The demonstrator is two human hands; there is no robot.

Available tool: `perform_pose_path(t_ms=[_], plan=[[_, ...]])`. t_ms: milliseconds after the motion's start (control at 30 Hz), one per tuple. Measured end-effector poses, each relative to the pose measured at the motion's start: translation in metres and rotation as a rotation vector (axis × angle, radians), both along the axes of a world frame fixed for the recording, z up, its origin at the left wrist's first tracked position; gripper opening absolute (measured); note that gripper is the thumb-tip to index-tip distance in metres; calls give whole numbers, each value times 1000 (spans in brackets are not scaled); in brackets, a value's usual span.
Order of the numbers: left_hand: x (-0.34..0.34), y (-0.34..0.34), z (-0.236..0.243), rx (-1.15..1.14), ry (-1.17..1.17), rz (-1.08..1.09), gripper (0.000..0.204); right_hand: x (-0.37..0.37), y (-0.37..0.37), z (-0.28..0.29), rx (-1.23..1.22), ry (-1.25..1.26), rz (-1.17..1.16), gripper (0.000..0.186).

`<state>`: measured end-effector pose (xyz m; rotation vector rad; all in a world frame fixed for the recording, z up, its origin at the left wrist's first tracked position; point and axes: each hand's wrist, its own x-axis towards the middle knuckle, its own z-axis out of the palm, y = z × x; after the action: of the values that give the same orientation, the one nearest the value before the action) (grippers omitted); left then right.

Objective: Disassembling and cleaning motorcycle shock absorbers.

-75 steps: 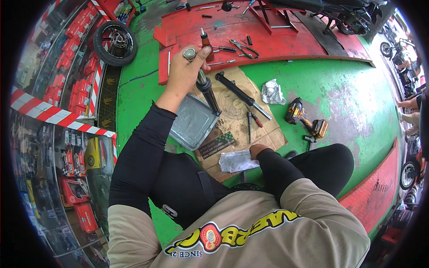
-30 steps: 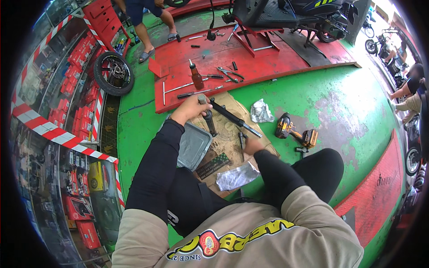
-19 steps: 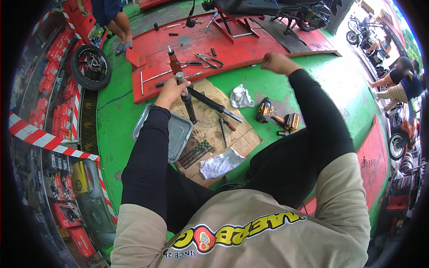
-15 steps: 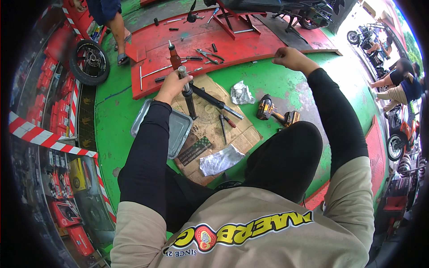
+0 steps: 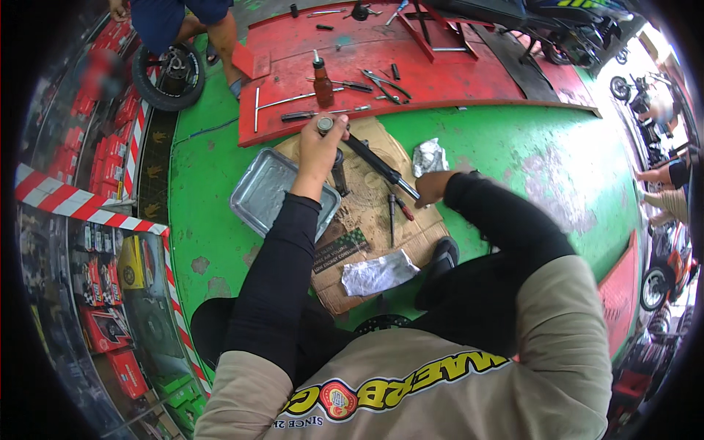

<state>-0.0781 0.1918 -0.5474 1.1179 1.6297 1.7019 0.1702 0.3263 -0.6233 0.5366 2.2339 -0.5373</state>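
My left hand (image 5: 320, 154) is closed around the upper end of a dark metal fork tube (image 5: 339, 176), which stands upright over the cardboard (image 5: 367, 224) with its open top showing. Beside it, a second black fork leg (image 5: 372, 161) with a chrome rod lies diagonally. My right hand (image 5: 435, 186) is low by the tip of that rod, near a crumpled white rag (image 5: 430, 157); its fingers are mostly hidden, so touching cannot be told. Below the rod lie a dark slim tool (image 5: 392, 220) and a red-handled screwdriver (image 5: 405, 209).
A grey tray (image 5: 249, 183) is left of the cardboard, and a folded white cloth (image 5: 380, 273) lies near me. On the red platform (image 5: 293, 66) are a brown bottle (image 5: 323, 86), pliers (image 5: 387, 84) and a T-handle wrench (image 5: 257, 110). Another person (image 5: 220, 33) stands beside a wheel (image 5: 169, 77).
My right hand has come down and inward from beyond the green floor to the rod's end. The black-and-yellow power tools are now hidden. The left hand still grips the tube; the other person has stepped closer.
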Motion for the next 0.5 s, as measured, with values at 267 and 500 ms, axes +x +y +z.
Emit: perform_pose_path(t_ms=[267, 500], plan=[[-11, 1, -5, -35, 24, 33, 26, -20, -74, -139, 370, 75, -323, 28], [-8, 9, -7, 22, 27, -15, 22, 3, -63, -133, 354, 95, -460, 32]])
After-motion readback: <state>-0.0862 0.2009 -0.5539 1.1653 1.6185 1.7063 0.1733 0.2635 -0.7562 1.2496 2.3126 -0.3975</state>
